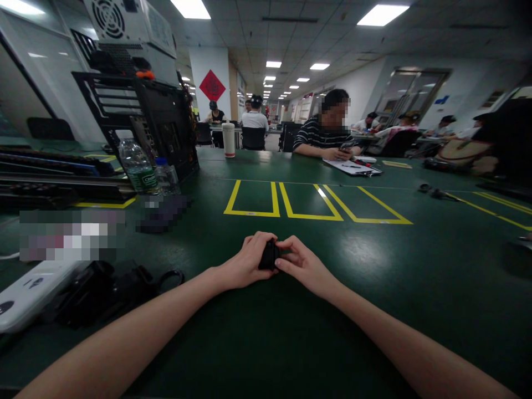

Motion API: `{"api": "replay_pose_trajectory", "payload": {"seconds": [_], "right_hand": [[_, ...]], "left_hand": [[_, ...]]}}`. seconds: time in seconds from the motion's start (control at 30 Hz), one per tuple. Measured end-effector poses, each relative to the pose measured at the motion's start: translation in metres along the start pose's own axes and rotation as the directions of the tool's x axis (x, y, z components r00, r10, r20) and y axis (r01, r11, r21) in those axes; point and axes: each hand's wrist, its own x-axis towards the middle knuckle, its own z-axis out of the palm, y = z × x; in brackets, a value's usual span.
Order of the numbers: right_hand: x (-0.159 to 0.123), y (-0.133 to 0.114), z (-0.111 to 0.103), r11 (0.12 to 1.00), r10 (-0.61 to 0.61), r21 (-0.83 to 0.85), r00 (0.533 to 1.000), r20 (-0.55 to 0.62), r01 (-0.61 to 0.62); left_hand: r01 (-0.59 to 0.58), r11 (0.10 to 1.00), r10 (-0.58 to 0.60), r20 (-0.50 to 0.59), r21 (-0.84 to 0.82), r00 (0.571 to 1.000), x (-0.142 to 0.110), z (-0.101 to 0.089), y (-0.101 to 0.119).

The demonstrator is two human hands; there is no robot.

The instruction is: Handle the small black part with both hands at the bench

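Observation:
Between my two hands, low over the middle of the green table [291,332], is a small black object [269,256] with a blocky shape; its exact kind does not show. My left hand [249,260] wraps round its left side, fingers over the top. From the right, my right hand [305,263] pinches its edge with thumb and fingertips. Part of the object is hidden by my fingers.
Yellow tape frames [251,213] mark the table ahead. To the left stand a black computer case [166,122], a water bottle [139,166], a white power strip [37,282] and black gear [103,293]. A person [326,130] sits opposite near a clipboard [353,167].

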Motion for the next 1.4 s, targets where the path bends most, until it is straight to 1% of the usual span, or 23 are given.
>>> {"api": "replay_pose_trajectory", "payload": {"seconds": [0.1, 0.23, 0.3, 0.37, 0.47, 0.53, 0.7, 0.77, 0.87, 0.97, 1.13, 1.23, 1.4], "right_hand": [[0.003, 0.001, 0.000, 1.000, 0.002, -0.008, 0.999, -0.045, -0.002], [0.007, 0.002, 0.000, 1.000, 0.013, -0.024, 0.997, -0.071, -0.015], [0.007, 0.001, -0.001, 0.998, 0.038, -0.054, 0.997, -0.067, -0.042], [0.005, 0.000, -0.001, 0.996, 0.055, -0.071, 0.998, -0.035, -0.058], [0.001, -0.002, -0.001, 0.998, 0.028, -0.054, 1.000, 0.008, -0.027], [-0.001, -0.003, 0.000, 0.999, 0.008, -0.053, 1.000, 0.014, -0.007], [-0.002, -0.001, 0.003, 0.997, -0.015, -0.077, 1.000, -0.027, 0.013], [0.000, 0.000, 0.003, 0.998, -0.018, -0.066, 0.999, -0.043, 0.015], [0.002, 0.001, 0.002, 0.997, 0.003, -0.071, 0.999, -0.052, -0.007], [0.002, 0.001, 0.001, 0.995, 0.025, -0.094, 0.999, -0.045, -0.029], [-0.003, -0.001, 0.002, 0.997, -0.013, -0.074, 1.000, 0.002, 0.014], [-0.003, 0.000, 0.003, 0.998, -0.018, -0.058, 1.000, -0.016, 0.017], [-0.001, 0.002, 0.004, 0.998, -0.017, -0.067, 0.999, -0.051, 0.014]], "left_hand": [[-0.006, 1.000, 0.006, -0.002, 0.006, 1.000, 0.000, 0.001, -0.001], [-0.004, 1.000, 0.004, -0.022, 0.013, 1.000, 0.001, 0.002, -0.001], [-0.005, 1.000, 0.005, -0.017, 0.010, 1.000, 0.001, 0.002, -0.002], [-0.004, 1.000, 0.004, -0.014, 0.006, 1.000, 0.001, 0.002, -0.002], [-0.005, 1.000, 0.005, -0.006, 0.003, 1.000, 0.000, 0.001, -0.002], [-0.009, 1.000, 0.009, 0.001, 0.002, 1.000, 0.000, 0.000, -0.002], [0.004, 1.000, -0.004, 0.017, -0.007, 1.000, 0.000, 0.000, -0.001], [0.020, 1.000, -0.020, 0.005, -0.012, 1.000, 0.001, 0.000, -0.001], [0.027, 1.000, -0.027, 0.000, -0.015, 1.000, 0.001, 0.000, 0.000], [0.017, 1.000, -0.017, 0.008, -0.014, 1.000, 0.001, 0.000, 0.001], [0.002, 1.000, -0.002, 0.005, 0.006, 1.000, 0.000, 0.000, -0.002], [0.003, 1.000, -0.002, -0.021, 0.012, 1.000, 0.001, 0.003, -0.003], [0.024, 1.000, -0.024, -0.016, 0.011, 1.000, 0.002, 0.004, -0.002]]}}
